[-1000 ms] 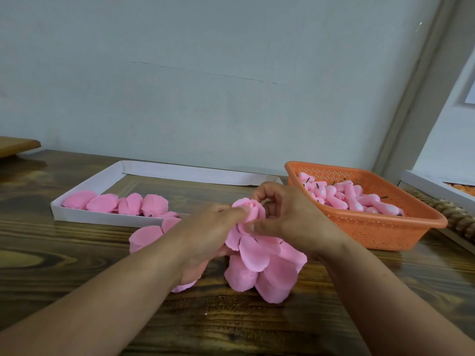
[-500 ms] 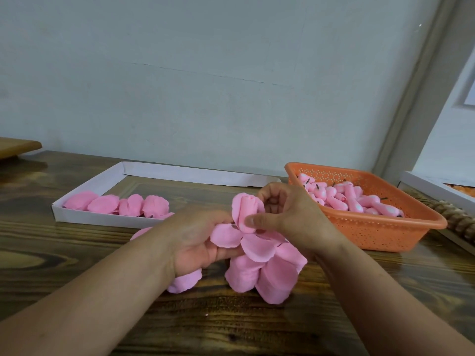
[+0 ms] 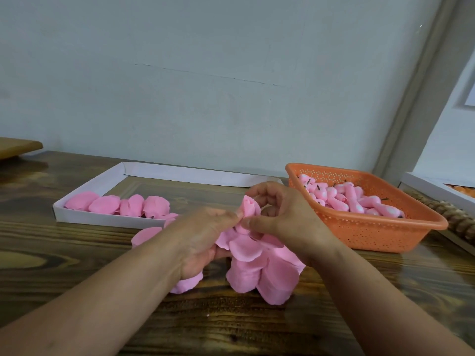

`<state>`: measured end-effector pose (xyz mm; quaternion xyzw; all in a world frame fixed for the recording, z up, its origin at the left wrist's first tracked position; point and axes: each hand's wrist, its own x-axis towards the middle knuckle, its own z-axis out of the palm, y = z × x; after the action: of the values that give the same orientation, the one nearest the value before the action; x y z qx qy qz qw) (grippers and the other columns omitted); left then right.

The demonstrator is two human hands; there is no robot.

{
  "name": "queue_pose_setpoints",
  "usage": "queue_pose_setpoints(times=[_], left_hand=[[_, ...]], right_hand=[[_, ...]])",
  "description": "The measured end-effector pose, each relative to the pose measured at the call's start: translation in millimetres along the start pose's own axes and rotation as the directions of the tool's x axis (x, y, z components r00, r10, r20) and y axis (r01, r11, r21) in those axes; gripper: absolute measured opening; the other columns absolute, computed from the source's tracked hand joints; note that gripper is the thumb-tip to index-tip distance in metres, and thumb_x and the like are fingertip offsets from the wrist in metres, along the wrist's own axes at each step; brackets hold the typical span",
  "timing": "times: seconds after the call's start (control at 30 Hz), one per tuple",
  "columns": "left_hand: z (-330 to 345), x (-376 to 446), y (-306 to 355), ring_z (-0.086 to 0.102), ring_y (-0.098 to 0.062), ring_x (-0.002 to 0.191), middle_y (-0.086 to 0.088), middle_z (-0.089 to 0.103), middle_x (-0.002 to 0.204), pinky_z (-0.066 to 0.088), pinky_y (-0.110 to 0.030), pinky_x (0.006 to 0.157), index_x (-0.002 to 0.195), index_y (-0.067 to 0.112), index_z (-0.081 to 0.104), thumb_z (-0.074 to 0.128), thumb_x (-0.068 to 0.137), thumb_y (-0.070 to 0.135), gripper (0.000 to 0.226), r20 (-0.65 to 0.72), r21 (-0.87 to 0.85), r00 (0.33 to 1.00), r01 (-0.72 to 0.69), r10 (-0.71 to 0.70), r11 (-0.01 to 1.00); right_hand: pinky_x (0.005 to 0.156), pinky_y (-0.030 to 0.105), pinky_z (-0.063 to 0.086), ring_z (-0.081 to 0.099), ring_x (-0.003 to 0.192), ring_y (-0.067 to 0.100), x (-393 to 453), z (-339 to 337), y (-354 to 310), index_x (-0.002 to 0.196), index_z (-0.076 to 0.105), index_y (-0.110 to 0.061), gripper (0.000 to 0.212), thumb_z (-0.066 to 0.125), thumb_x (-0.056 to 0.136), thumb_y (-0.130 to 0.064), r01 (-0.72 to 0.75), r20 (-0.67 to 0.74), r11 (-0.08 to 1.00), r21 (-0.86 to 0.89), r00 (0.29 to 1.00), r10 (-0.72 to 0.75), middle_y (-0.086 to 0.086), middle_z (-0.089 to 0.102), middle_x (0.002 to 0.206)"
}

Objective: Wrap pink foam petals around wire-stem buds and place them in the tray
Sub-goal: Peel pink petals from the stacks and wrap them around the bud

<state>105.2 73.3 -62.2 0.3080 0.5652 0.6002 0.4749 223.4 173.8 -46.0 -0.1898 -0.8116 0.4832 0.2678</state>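
Note:
Both hands meet over the table's middle around a pink bud (image 3: 250,208) with a foam petal curled round it. My left hand (image 3: 203,237) pinches the petal at the bud's left side. My right hand (image 3: 281,217) pinches the bud from the right, thumb in front, fingers curled behind it. A pile of loose pink foam petals (image 3: 259,273) lies under and in front of the hands. The white tray (image 3: 108,219) at the left holds several wrapped pink flowers (image 3: 120,205). The bud's wire stem is hidden by my hands.
An orange perforated basket (image 3: 385,235) at the right holds several pink wire-stem buds (image 3: 349,201). A white box edge (image 3: 434,187) and a woven brown object (image 3: 460,222) sit at the far right. A wooden board (image 3: 15,147) juts in at far left. The wall stands close behind.
My left hand's fingers came back up to the bud and pinch the petal against it. The bud has stayed at about the same place between both hands.

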Motion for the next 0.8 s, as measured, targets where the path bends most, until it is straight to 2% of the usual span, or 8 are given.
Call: queue_pose_setpoints(times=[0.1, 0.2, 0.3, 0.4, 0.5, 0.63, 0.7, 0.8], left_hand=[[-1, 1, 0, 0.069, -0.016, 0.074, -0.011, 0.074, 0.09, 0.051, -0.02, 0.052, 0.097, -0.005, 0.069, 0.062, 0.086, 0.006, 0.017, -0.035, 0.054, 0.999, 0.016, -0.014, 0.998], [-2, 2, -1, 0.068, -0.019, 0.084, -0.012, 0.074, 0.095, 0.049, -0.024, 0.059, 0.086, 0.003, 0.07, 0.06, 0.091, 0.014, 0.015, -0.039, 0.095, 0.999, 0.014, -0.01, 0.995], [-2, 2, -2, 0.068, -0.02, 0.085, -0.012, 0.074, 0.098, 0.051, -0.024, 0.057, 0.097, 0.002, 0.071, 0.058, 0.093, 0.023, 0.025, -0.046, 0.074, 0.999, 0.006, -0.003, 0.997], [-1, 3, 0, 0.071, -0.019, 0.084, -0.012, 0.074, 0.097, 0.057, -0.026, 0.059, 0.104, 0.002, 0.068, 0.058, 0.092, 0.02, 0.024, -0.031, -0.025, 1.0, 0.0, 0.0, 1.0], [-2, 4, 2, 0.068, -0.032, 0.1, -0.024, 0.07, 0.104, 0.058, -0.039, 0.081, 0.099, -0.002, 0.067, 0.063, 0.079, 0.017, 0.027, 0.039, -0.277, 0.999, 0.029, -0.018, 0.96], [3, 2, -2, 0.071, -0.028, 0.095, -0.025, 0.07, 0.099, 0.058, -0.033, 0.083, 0.081, -0.007, 0.069, 0.061, 0.065, -0.005, 0.018, 0.113, -0.287, 0.993, -0.008, 0.042, 0.958], [5, 4, -7, 0.072, -0.026, 0.09, -0.023, 0.071, 0.097, 0.059, -0.03, 0.078, 0.093, -0.013, 0.062, 0.058, 0.071, -0.013, 0.022, 0.049, -0.262, 0.997, -0.044, 0.059, 0.964], [8, 4, -9, 0.071, -0.025, 0.092, -0.019, 0.073, 0.094, 0.059, -0.03, 0.079, 0.086, -0.008, 0.066, 0.048, 0.092, -0.005, 0.019, -0.011, -0.198, 0.998, -0.061, 0.06, 0.978]], right_hand=[[0.06, 0.03, 0.055, 0.062, 0.055, 0.018, -2, 0, -1, 0.093, 0.066, -0.018, 0.023, 0.076, 0.075, -0.007, 0.006, 0.018, 0.997, 0.073, 1.0, -0.007, 0.015, 0.068, 0.078], [0.055, 0.027, 0.054, 0.06, 0.049, 0.012, -4, 6, -2, 0.08, 0.068, -0.017, 0.009, 0.073, 0.08, -0.01, 0.056, -0.051, 0.998, 0.027, 0.997, -0.055, 0.004, 0.068, 0.06], [0.051, 0.025, 0.052, 0.059, 0.045, 0.01, -1, 8, -1, 0.072, 0.067, -0.013, 0.015, 0.068, 0.082, -0.002, 0.091, -0.149, 0.996, 0.022, 0.985, -0.086, 0.0, 0.064, 0.052], [0.048, 0.019, 0.049, 0.058, 0.043, 0.008, 0, 9, -1, 0.071, 0.066, -0.009, 0.017, 0.064, 0.083, 0.003, 0.085, -0.17, 0.996, 0.021, 0.982, -0.08, -0.002, 0.062, 0.048], [0.048, 0.014, 0.047, 0.056, 0.045, 0.002, 2, 8, 2, 0.067, 0.065, -0.011, 0.022, 0.064, 0.081, 0.005, 0.07, -0.269, 0.997, -0.027, 0.96, -0.075, -0.008, 0.06, 0.047], [0.047, 0.02, 0.049, 0.057, 0.044, 0.007, 5, 6, 5, 0.061, 0.061, -0.018, 0.029, 0.064, 0.081, 0.004, 0.046, -0.388, 0.997, -0.054, 0.919, -0.063, -0.007, 0.059, 0.044], [0.052, 0.027, 0.052, 0.06, 0.051, 0.014, 5, 8, 6, 0.061, 0.06, -0.021, 0.031, 0.064, 0.08, 0.002, 0.042, -0.408, 0.992, -0.117, 0.909, -0.087, -0.006, 0.06, 0.051], [0.058, 0.034, 0.053, 0.062, 0.058, 0.019, 5, 10, 6, 0.063, 0.061, -0.022, 0.028, 0.063, 0.08, 0.0, 0.033, -0.383, 0.978, -0.206, 0.917, -0.112, -0.001, 0.062, 0.059]])
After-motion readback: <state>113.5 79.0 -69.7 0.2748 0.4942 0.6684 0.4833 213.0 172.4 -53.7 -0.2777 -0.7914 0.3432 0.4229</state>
